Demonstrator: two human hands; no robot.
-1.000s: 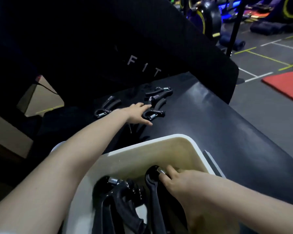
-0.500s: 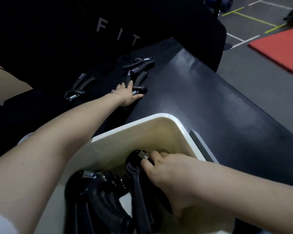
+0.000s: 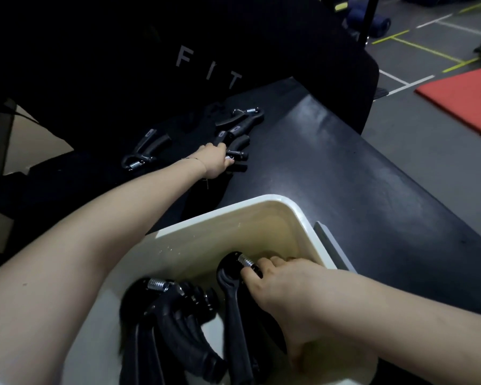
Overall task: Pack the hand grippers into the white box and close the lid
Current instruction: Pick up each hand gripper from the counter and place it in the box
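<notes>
The white box [image 3: 233, 218] stands open on the black table, close to me. Several black hand grippers [image 3: 172, 315] with steel springs lie inside it. My right hand [image 3: 283, 290] is down in the box, fingers closed on the spring end of one hand gripper [image 3: 233, 295]. My left hand [image 3: 213, 163] reaches far across the table and closes around another hand gripper [image 3: 238, 157]. More grippers lie beyond it: one pair [image 3: 242, 120] at the back and one [image 3: 145, 151] to the left.
A grey lid [image 3: 331, 245] lies flat beside the box's right wall. A black padded back marked "FIT" [image 3: 208, 68] rises behind the table [image 3: 345, 176]. A red mat [image 3: 461, 98] lies on the grey floor to the right.
My left hand has gone from lying flat against the far hand gripper to curling around it. My right hand stays on the gripper in the box. The view tilted down slightly.
</notes>
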